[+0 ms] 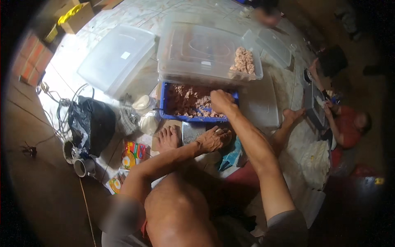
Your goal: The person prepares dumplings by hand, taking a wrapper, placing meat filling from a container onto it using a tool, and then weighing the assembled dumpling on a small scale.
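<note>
A blue plastic tray holding a crumbly, pinkish-brown mass lies on the floor before me. My right hand is over its right part with curled fingers; whether any of the mass is in them is hidden. Just below the tray's near edge, my left hand is bent around something small and pale, over a dark object beside a grey flat plate. Beyond the tray stands a clear plastic container, with a lump of similar pinkish stuff at its right end.
Clear bins stand at the upper left. Tied bags of pale powder, a black plastic bag, a white mug and food packets lie to the left. Teal cloth is beside my left hand. Another person sits at the right.
</note>
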